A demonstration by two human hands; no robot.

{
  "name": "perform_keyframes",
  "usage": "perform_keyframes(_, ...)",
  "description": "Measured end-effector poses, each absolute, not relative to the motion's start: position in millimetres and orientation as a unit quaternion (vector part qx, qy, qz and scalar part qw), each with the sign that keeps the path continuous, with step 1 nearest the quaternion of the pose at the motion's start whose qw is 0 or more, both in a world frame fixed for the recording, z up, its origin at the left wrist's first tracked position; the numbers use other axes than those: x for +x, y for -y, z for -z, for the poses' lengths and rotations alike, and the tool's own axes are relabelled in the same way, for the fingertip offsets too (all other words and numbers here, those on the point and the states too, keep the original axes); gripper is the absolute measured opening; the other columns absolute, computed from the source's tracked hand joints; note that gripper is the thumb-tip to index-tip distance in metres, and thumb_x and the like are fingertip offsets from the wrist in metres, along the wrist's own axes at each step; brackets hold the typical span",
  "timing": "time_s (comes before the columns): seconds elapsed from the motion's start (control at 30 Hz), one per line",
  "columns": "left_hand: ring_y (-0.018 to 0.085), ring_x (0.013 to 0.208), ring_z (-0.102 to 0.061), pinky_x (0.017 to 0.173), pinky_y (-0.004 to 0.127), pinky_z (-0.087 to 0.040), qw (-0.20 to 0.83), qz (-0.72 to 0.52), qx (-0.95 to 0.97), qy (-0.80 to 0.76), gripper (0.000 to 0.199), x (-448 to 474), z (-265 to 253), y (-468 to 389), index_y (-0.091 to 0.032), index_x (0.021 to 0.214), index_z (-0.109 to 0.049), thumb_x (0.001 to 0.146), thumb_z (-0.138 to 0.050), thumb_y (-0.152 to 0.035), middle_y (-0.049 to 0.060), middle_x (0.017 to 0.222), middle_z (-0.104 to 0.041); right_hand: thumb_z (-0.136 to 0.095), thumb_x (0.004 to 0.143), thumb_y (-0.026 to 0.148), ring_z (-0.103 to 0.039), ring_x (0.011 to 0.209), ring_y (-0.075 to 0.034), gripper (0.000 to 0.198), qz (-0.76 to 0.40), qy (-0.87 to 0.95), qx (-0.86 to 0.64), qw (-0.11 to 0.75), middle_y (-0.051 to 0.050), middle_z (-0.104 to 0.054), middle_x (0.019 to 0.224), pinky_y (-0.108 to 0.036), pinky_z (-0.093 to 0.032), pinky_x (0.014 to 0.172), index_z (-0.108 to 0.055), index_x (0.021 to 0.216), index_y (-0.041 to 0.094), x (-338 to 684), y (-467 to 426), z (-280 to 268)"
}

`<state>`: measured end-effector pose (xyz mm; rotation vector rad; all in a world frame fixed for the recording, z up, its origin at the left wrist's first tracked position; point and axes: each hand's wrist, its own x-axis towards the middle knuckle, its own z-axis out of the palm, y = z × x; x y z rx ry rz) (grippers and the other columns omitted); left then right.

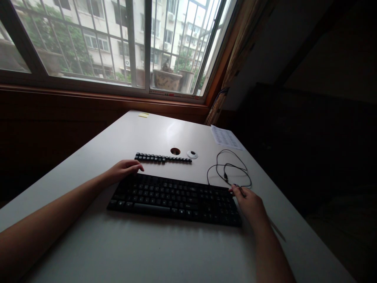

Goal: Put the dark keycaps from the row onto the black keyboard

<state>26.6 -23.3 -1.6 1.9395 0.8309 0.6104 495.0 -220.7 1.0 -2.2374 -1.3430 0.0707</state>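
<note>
A black keyboard (173, 198) lies flat on the white table, with many keycaps on it. Its back rows look dark and hard to make out. My left hand (125, 171) is at its back left corner, fingers bent together at the edge; their undersides are hidden. At the right end, my right hand (249, 202) pinches a thin dark tool (242, 191) above the number keys. A thin stick (277, 229) shows beyond my right wrist; whether it belongs to that tool I cannot tell. Behind the keyboard stand loose black keycaps (163, 158) in rows.
The keyboard's cable (235, 165) lies coiled at the back right. Behind the keycaps are a round hole (175, 151) in the table (165, 251) and a white ring-shaped cover (192, 155). A printed sheet (226, 137) and yellow sticky notes (143, 114) lie near the far edge.
</note>
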Motion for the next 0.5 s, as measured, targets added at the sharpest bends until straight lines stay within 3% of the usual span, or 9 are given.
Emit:
perform_keyframes(0.33, 0.017, 0.071, -0.057, 0.065, 0.026, -0.045, 0.436, -0.241, 0.798, -0.339, 0.038, 26.8, -1.7, 24.0, -0.016, 0.097, -0.070, 0.091, -0.054, -0.049, 0.003, 0.075, -0.063, -0.043, 0.088, 0.054, -0.066, 0.088, -0.026, 0.043, -0.032, 0.505, -0.818, 0.273, -0.008, -0.074, 0.091, -0.032, -0.044, 0.076, -0.072, 0.078, 0.023, 495.0, 221.2, -2.1)
perform_keyframes(0.5, 0.021, 0.085, -0.062, 0.077, 0.030, -0.049, 0.417, -0.258, 0.813, -0.315, 0.032, 27.2, -2.1, 23.1, -0.017, 0.096, -0.070, 0.088, -0.060, -0.046, 0.006, 0.090, -0.069, -0.044, 0.088, 0.055, -0.066, 0.088, -0.026, 0.044, -0.028, 0.509, -0.818, 0.267, -0.008, -0.074, 0.092, -0.031, -0.045, 0.075, -0.072, 0.078, 0.023, 496.3, 220.9, -0.3)
